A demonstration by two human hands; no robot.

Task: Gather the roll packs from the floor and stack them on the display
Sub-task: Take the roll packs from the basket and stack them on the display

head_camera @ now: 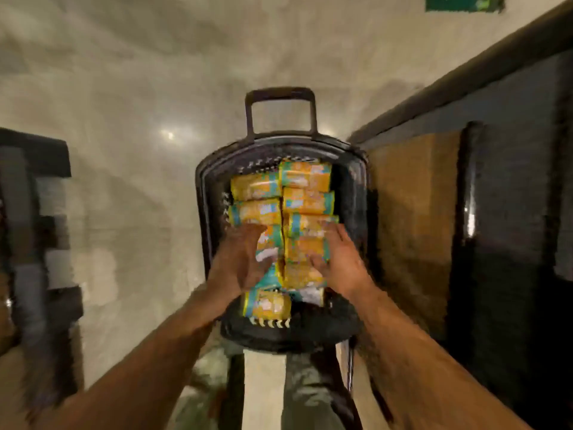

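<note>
Both hands were down on the yellow-orange, plastic-wrapped roll packs (305,200) with teal bands. These soft oblong packs lay in two columns inside a black, round-cornered plastic basket (204,193).

The right hand (341,265) lay flat on the right column, released, its fingers spread and fairly straight. The left hand (245,259) covered a pack in the left column. Motion blur hid its fingers, so I could not tell whether it grasped the pack or only rested on it.

One more pack (268,304) lay crosswise just nearer than the left hand, under its wrist. Beyond both hands the columns ran on to the basket's far wall, where a dark looped handle (280,93) stood up.

Under it all was a glossy beige floor (139,212). Close to the right of the right hand stood a dark cabinet (511,197) with a brown panel (412,212). Well to the left of the left hand was a blurred dark rack (28,212).
</note>
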